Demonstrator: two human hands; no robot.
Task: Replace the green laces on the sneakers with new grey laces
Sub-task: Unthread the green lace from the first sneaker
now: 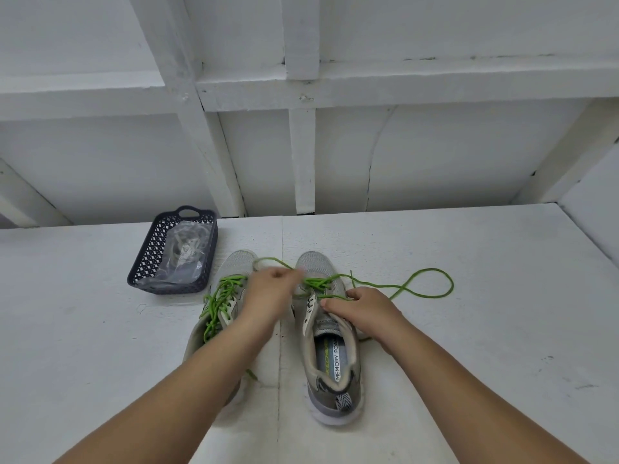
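Both hands, left hand (272, 289) and right hand (360, 308), on right sneaker's (330, 346) green lace (422, 286).

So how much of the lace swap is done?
Only a bit. The right sneaker has its green lace partly pulled out, and both hands, left hand and right hand, are working it loose. The left sneaker is laced green. The new laces sit bagged in the basket.
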